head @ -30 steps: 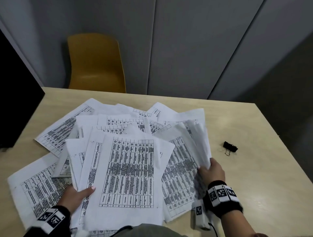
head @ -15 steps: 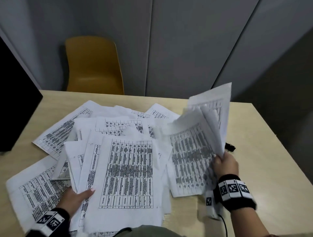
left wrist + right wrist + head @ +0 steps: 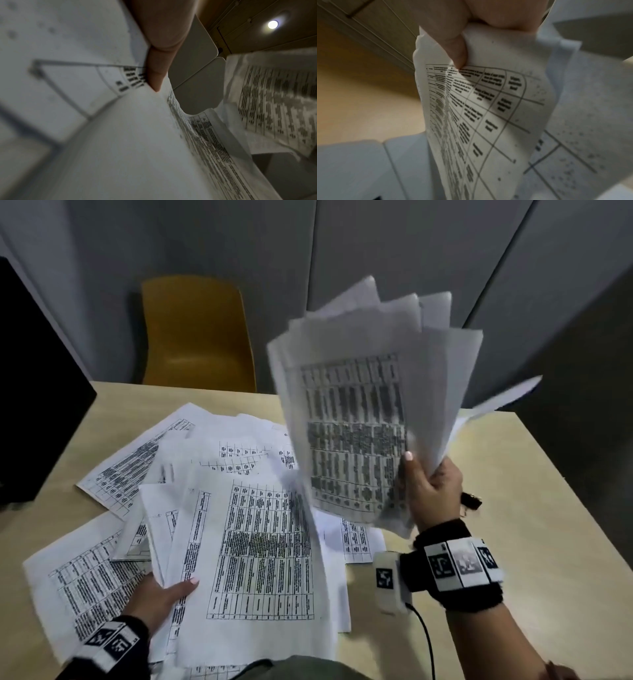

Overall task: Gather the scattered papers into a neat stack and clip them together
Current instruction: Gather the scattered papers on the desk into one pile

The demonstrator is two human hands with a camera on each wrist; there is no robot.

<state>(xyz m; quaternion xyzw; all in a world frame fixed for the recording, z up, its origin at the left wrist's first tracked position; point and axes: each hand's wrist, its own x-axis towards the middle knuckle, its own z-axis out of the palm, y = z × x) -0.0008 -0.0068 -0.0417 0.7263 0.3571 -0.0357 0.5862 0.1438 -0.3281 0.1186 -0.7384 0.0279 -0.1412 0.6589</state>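
Printed table sheets lie scattered over the wooden table (image 3: 534, 508). My right hand (image 3: 428, 484) grips a fanned bunch of sheets (image 3: 359, 412) by its lower right corner and holds it upright above the table; the thumb (image 3: 453, 51) presses on the printed face. My left hand (image 3: 161, 597) holds the left edge of the near pile (image 3: 260, 559), thumb (image 3: 156, 70) on top, fingers hidden under the paper. A black binder clip (image 3: 471, 500) lies on the table just behind my right hand, mostly hidden.
A yellow chair (image 3: 195, 333) stands behind the far table edge. A black monitor (image 3: 37, 392) is at the left. More sheets (image 3: 137, 467) spread toward the far left. Bare tabletop lies to the right.
My right hand has lifted its bunch of sheets off the table's right side and raised it upright. The left hand has stayed on the near pile.
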